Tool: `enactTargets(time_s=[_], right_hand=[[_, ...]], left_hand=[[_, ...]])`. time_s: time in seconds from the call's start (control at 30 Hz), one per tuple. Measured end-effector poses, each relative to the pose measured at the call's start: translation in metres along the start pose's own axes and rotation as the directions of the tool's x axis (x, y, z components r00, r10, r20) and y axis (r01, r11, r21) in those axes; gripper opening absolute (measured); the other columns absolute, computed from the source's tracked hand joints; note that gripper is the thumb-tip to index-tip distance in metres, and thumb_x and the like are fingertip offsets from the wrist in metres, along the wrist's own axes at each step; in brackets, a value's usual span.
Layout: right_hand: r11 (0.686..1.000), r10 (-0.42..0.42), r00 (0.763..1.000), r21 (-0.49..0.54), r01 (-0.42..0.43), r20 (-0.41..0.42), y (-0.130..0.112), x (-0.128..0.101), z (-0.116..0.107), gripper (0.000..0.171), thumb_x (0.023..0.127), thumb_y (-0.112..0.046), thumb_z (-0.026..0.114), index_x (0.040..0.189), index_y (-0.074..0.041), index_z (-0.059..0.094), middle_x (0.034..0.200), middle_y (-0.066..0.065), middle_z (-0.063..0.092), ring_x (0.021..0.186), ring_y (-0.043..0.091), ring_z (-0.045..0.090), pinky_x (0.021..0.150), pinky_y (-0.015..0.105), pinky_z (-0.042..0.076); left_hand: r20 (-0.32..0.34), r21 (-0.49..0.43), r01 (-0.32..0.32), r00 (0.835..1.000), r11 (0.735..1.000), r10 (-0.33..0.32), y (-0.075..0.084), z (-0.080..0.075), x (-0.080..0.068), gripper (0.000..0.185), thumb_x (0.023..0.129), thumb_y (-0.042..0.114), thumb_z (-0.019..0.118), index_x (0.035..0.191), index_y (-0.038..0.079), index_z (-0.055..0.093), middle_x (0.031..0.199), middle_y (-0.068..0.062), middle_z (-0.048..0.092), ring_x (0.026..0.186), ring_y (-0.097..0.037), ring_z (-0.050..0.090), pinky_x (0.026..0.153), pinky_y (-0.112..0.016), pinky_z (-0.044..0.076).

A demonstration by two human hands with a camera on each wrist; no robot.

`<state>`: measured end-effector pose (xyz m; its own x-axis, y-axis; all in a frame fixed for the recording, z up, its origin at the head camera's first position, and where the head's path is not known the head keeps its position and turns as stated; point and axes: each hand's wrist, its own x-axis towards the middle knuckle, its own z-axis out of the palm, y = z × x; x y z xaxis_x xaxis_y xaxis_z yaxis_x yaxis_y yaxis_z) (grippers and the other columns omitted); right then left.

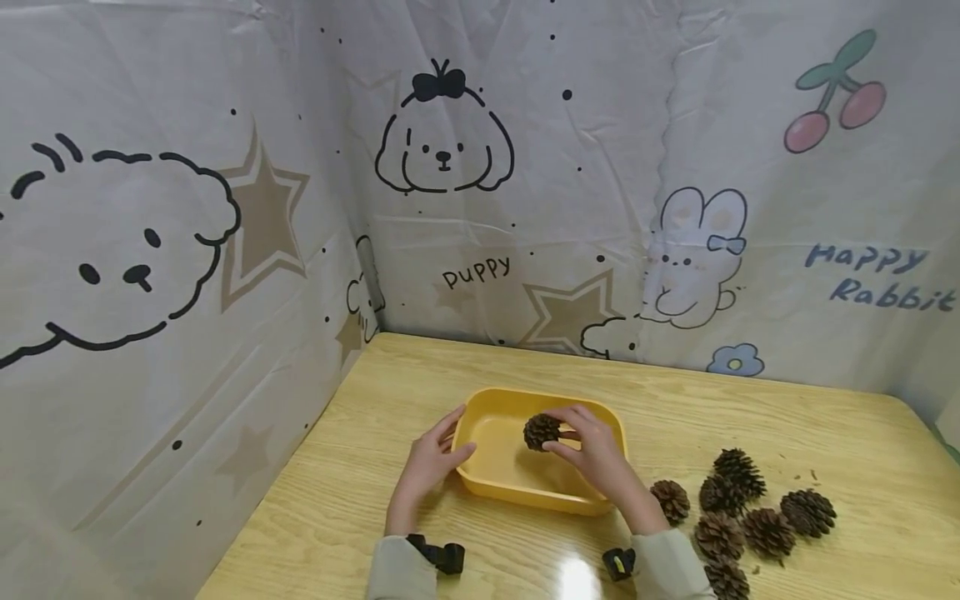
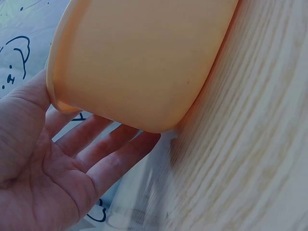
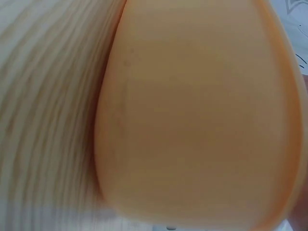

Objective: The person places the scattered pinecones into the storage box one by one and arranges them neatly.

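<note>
Over smooth yellow plastic tray (image 1: 491, 404), right hand (image 1: 596, 450) pinching scaly pinecone (image 1: 540, 431)

Both forearms reach forward in pale sleeves, each with a small black unit at the wrist. The left hand (image 1: 429, 463) lies open, fingers straight and spread, thumb apart. The right hand (image 1: 592, 446) arches over, fingertips and thumb pinched together.

The pale printed plastic backdrop sheet (image 1: 525, 125) behind the bench carries two readable pieces of lettering: "puppy" (image 1: 477, 271) in black handwritten letters below the drawn dog with a bow, and "Happy Rabbit" (image 1: 879, 277) in grey-blue letters beside the drawn rabbit.
</note>
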<state>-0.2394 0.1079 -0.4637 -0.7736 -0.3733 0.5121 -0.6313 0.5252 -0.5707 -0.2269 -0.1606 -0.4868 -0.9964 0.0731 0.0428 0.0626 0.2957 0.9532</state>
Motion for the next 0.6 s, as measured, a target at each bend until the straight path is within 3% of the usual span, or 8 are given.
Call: enactTargets(time_s=[0.43, 0.6], right_hand=[[0.993, 0.092, 0.990, 0.064, -0.099, 0.109, -0.004, 0.021, 0.031, 0.039, 0.081, -0.003, 0.076, 0.118, -0.001, 0.064, 0.112, 0.016, 0.064, 0.104, 0.032, 0.066, 0.085, 0.036, 0.061], [0.994, 0.091, 0.987, 0.056, -0.099, 0.132, -0.006, 0.028, 0.040, 0.037, 0.081, -0.001, 0.076, 0.116, 0.001, 0.064, 0.111, 0.017, 0.064, 0.103, 0.032, 0.065, 0.084, 0.038, 0.061]], left_hand=[[0.026, 0.032, -0.049, 0.998, 0.998, 0.049, -0.001, -0.001, 0.000, 0.063, 0.093, 0.016, 0.067, 0.150, 0.011, 0.042, 0.146, -0.024, 0.048, 0.129, -0.041, 0.054, 0.105, -0.048, 0.050], [0.033, 0.033, -0.037, 0.999, 0.999, 0.036, 0.000, -0.002, -0.001, 0.064, 0.093, 0.017, 0.067, 0.151, 0.012, 0.040, 0.148, -0.023, 0.046, 0.131, -0.041, 0.053, 0.107, -0.048, 0.049]])
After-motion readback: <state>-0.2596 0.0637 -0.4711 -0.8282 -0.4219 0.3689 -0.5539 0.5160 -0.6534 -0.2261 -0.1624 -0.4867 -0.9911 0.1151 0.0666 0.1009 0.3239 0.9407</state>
